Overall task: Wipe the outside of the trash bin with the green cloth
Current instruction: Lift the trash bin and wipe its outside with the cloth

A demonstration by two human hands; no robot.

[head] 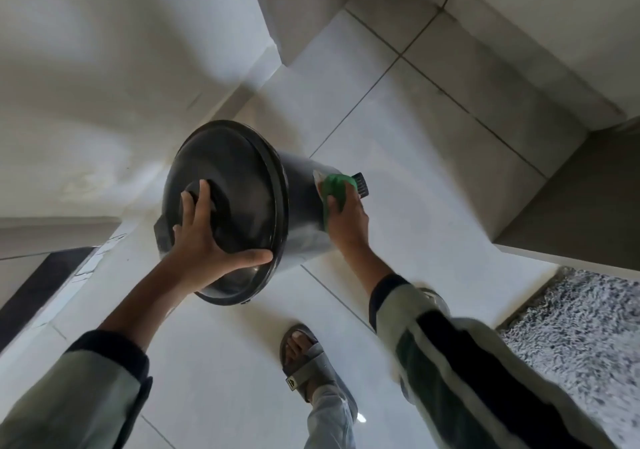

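A black round trash bin (298,189) with a domed lid (242,178) stands on the white tiled floor, tilted toward me. My left hand (204,237) lies spread on the lid, fingers over its knob and thumb along the near rim. My right hand (346,220) presses a green cloth (336,185) against the bin's right side wall, just beside the black foot pedal (362,183). The bin's base is hidden behind its body.
White walls close in at the left and top. A tiled step (485,78) runs along the right. A speckled grey mat (575,337) lies at the lower right. My sandalled foot (304,362) stands on the floor below the bin. A dark strip (45,282) lies at the left.
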